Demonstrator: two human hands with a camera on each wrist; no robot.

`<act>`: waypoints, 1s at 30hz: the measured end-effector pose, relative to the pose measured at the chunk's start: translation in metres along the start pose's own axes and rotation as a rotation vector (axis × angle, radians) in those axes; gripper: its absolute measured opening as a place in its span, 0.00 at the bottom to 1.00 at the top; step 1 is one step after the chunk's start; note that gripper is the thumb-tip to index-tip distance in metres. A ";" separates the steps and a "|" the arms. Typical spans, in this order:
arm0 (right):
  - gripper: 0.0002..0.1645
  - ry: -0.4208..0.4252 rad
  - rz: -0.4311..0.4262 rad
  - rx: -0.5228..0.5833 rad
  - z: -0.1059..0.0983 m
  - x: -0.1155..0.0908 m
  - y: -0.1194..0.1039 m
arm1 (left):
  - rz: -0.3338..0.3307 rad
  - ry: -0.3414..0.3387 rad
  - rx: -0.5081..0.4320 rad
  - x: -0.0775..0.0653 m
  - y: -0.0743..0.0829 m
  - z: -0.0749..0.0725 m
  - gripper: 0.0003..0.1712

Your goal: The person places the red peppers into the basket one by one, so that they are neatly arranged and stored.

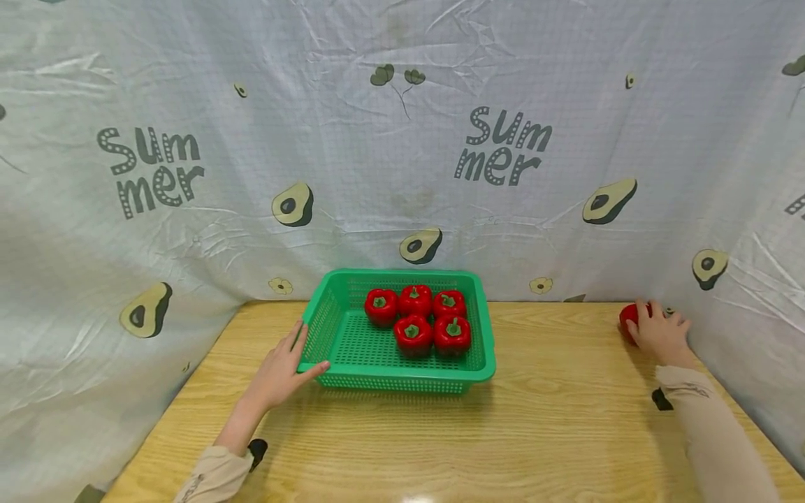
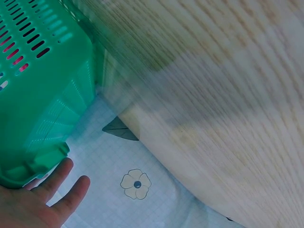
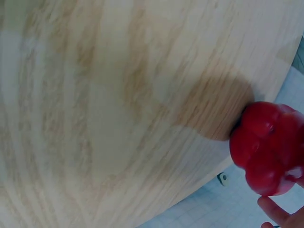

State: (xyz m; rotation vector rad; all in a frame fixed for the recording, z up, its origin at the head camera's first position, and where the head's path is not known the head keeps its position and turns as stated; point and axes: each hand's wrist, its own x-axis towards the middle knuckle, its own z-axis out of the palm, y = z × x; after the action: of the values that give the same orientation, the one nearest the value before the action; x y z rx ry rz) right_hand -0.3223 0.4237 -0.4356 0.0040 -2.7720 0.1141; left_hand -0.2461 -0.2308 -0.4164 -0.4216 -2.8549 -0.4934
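Observation:
A green plastic basket (image 1: 402,373) stands on the table with several red bell peppers (image 1: 413,335) grouped in its middle and right part, stems up. My left hand (image 1: 277,375) rests on the basket's left rim near the front corner, thumb and fingers spread. At the far right of the table, my right hand (image 1: 664,339) holds another red bell pepper (image 1: 627,321), partly hidden by the fingers. In the right wrist view that pepper (image 3: 267,147) shows its lobed end, with a fingertip against it; most of the hand lies out of frame.
The wooden table (image 1: 553,419) ends at the back and sides against a white hanging cloth (image 1: 352,140) printed with avocados and lettering. The basket stands close to the back cloth, and the right hand is beside the right-hand cloth.

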 end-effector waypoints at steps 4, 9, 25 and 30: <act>0.28 0.006 0.009 0.001 -0.001 -0.004 0.002 | 0.004 0.003 -0.001 0.000 0.000 -0.001 0.51; 0.30 -0.001 0.026 0.008 -0.001 -0.008 0.006 | 0.002 0.003 0.002 0.000 -0.001 0.000 0.51; 0.39 -0.112 0.011 0.057 -0.015 -0.017 0.014 | 0.001 0.002 -0.005 -0.001 0.000 0.000 0.51; 0.36 -0.128 -0.016 0.054 -0.015 -0.022 0.014 | 0.001 0.000 -0.013 -0.001 0.000 0.000 0.51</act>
State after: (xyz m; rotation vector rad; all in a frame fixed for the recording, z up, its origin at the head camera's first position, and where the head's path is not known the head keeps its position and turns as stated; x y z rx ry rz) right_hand -0.2965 0.4386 -0.4303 0.0493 -2.8953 0.1910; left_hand -0.2453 -0.2310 -0.4166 -0.4258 -2.8525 -0.5115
